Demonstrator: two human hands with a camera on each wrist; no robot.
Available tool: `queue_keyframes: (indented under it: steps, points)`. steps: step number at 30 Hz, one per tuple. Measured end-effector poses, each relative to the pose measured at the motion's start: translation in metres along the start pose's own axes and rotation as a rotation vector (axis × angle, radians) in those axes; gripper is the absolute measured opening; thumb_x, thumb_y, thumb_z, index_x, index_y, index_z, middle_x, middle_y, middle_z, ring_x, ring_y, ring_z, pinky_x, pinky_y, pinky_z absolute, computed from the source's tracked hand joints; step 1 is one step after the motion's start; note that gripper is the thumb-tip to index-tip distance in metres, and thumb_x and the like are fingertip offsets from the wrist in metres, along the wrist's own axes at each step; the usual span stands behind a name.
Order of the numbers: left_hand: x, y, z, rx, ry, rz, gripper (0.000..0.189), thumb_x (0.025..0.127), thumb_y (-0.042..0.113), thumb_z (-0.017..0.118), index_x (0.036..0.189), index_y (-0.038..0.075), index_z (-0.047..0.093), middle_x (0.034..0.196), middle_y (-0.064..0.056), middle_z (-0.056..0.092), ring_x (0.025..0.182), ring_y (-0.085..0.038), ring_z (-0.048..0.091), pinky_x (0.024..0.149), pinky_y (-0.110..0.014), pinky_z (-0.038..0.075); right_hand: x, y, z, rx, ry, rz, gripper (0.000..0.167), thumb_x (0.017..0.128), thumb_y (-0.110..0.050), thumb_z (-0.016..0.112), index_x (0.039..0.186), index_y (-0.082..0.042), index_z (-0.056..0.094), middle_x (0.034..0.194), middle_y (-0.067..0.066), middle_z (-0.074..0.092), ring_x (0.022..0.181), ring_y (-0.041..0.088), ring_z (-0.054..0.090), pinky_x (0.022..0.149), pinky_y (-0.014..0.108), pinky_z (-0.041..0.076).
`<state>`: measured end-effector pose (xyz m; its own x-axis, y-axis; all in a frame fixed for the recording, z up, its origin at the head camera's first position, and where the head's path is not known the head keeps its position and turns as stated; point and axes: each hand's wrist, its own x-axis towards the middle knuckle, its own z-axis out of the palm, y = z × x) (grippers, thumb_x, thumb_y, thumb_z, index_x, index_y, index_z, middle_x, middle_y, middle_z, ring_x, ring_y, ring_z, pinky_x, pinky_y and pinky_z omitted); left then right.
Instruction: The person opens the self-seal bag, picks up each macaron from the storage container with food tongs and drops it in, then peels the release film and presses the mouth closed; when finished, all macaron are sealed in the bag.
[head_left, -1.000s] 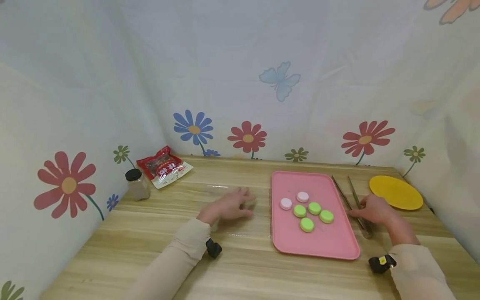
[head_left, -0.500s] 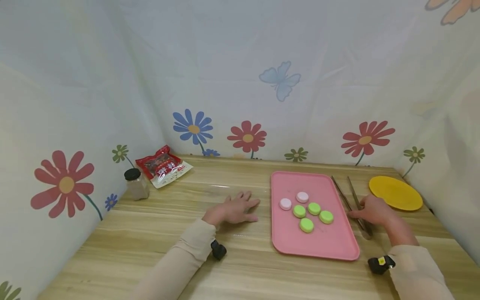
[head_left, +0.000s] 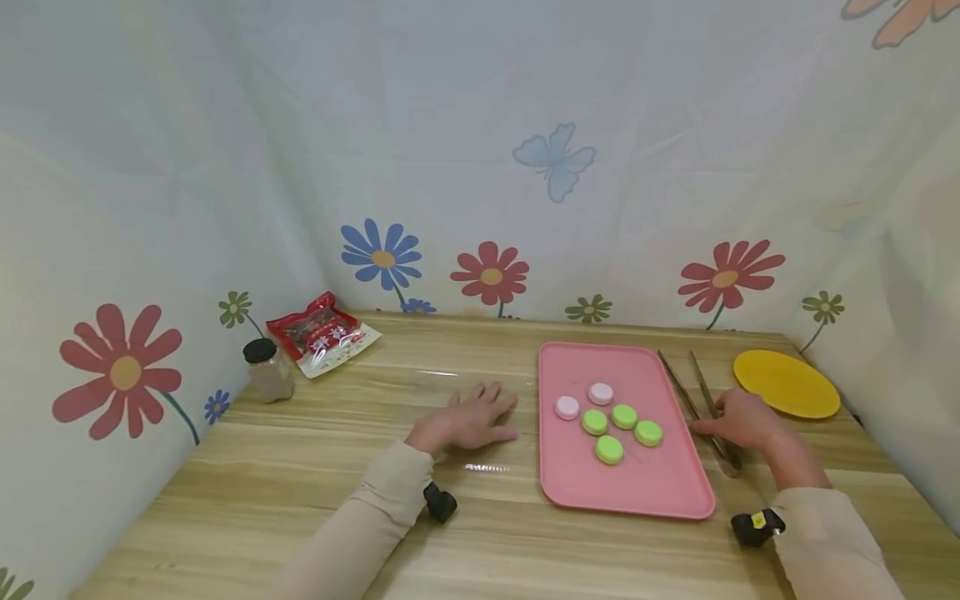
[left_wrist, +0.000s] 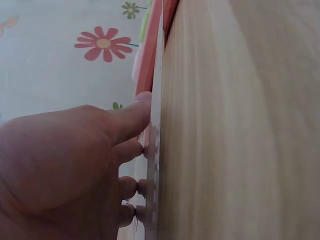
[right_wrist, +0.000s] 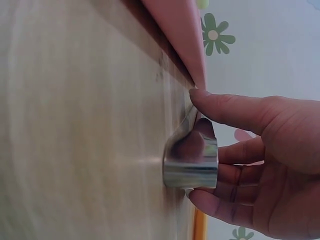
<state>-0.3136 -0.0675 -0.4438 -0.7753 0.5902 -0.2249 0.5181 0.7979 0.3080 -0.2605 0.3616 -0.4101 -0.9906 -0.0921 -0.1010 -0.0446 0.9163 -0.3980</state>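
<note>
My left hand [head_left: 471, 419] lies palm down left of the pink tray [head_left: 592, 490], fingers spread and fairly straight. In the left wrist view its fingertips touch a thin, clear, glossy sheet-like thing [left_wrist: 156, 135] that mirrors them. On the tray sit several green macarons [head_left: 609, 450] and two pale pink macarons [head_left: 601, 394]. Along the tray's right side lie metal tongs [head_left: 677, 382], arms pointing away. My right hand [head_left: 746, 419] holds them near the bent end, thumb at one arm and fingers at the other. The tongs' shiny bend [right_wrist: 192, 172] shows between them.
A yellow plate [head_left: 795, 385] lies at the back right, beyond the right hand. At the back left stand a black-lidded jar [head_left: 270, 375] and a red and white snack bag [head_left: 324, 333]. Flower-printed cloth walls [head_left: 420, 125] enclose the wooden table [head_left: 465, 542].
My left hand has moved slightly right and settled with its fingers more spread. The right hand stays at the tongs. The head view has shifted a little.
</note>
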Motion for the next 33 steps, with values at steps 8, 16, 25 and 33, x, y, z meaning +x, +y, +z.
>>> queue_keyframes:
  steps: [8, 16, 25, 33]
  points:
    - [0.015, -0.014, 0.018, 0.014, 0.01, -0.006, 0.067, 0.105, 0.054, 0.036, 0.162, 0.022, 0.018, 0.167, -0.012, -0.001, 0.152, -0.034, -0.003, 0.116, -0.068, 0.001, 0.001, 0.002, 0.003, -0.011, -0.003, 0.017, 0.041, 0.088, -0.033, 0.075, 0.08, 0.005, 0.061, 0.066, 0.006, 0.055, 0.059, 0.019, 0.052, 0.053, 0.032, 0.045]
    - [0.01, -0.011, 0.015, -0.01, 0.008, -0.012, 0.063, 0.107, 0.048, 0.034, 0.161, 0.02, 0.018, 0.167, -0.012, -0.001, 0.151, -0.034, -0.004, 0.116, -0.066, -0.001, 0.002, -0.003, 0.001, -0.027, -0.007, 0.03, 0.044, 0.089, -0.033, 0.074, 0.085, 0.009, 0.062, 0.068, 0.007, 0.057, 0.061, 0.021, 0.053, 0.055, 0.033, 0.046]
    - [-0.003, 0.004, 0.002, -0.02, 0.007, -0.012, 0.054, 0.11, 0.036, 0.033, 0.16, 0.018, 0.024, 0.167, -0.016, 0.006, 0.152, -0.037, 0.002, 0.116, -0.067, 0.005, 0.003, -0.002, 0.004, -0.059, 0.0, 0.028, 0.042, 0.09, -0.031, 0.073, 0.083, 0.008, 0.059, 0.068, 0.008, 0.056, 0.06, 0.021, 0.053, 0.055, 0.034, 0.047]
    - [-0.002, 0.006, 0.004, -0.037, 0.038, -0.032, 0.049, 0.11, 0.03, 0.033, 0.159, 0.021, 0.03, 0.166, -0.016, 0.01, 0.151, -0.039, 0.004, 0.115, -0.069, 0.006, 0.005, -0.001, 0.004, -0.08, -0.002, 0.024, 0.047, 0.09, -0.032, 0.072, 0.088, 0.013, 0.059, 0.071, 0.011, 0.058, 0.063, 0.023, 0.055, 0.058, 0.036, 0.049]
